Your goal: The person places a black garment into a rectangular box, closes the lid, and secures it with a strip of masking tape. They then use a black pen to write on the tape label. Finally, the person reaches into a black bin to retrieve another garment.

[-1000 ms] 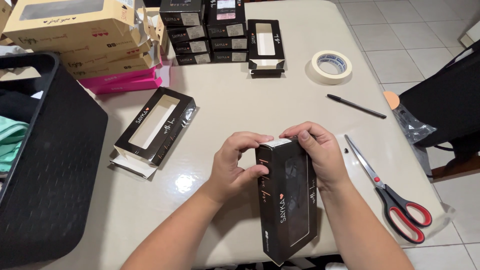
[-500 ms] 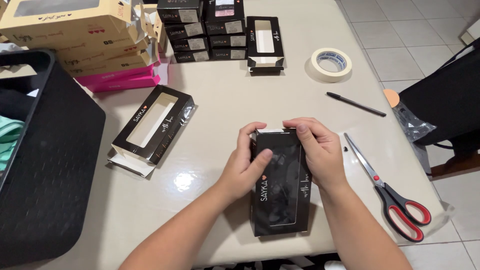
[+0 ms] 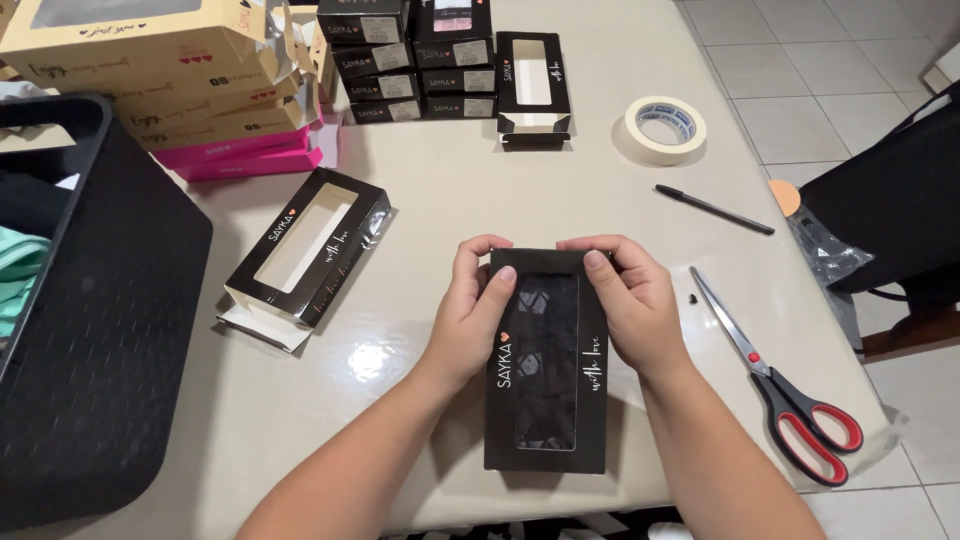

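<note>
Both our left hand (image 3: 470,315) and right hand (image 3: 635,310) now clasp the black window box (image 3: 547,360) at its far end, lowered flat from its earlier tilt, flap apparently closed.

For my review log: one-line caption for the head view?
Both hands, left hand and right hand, grip a black window box flat on the table.

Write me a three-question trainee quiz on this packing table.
1. True or false: both hands grip the far end of the black window box.
2. Which lies nearest the right hand? A. tape roll B. scissors C. pink boxes
3. Fill in: the open, empty window box lies to the ____ of the left hand, as the person sees it.

Key
1. True: fingers of each hand wrap its top corners.
2. B
3. left
</note>
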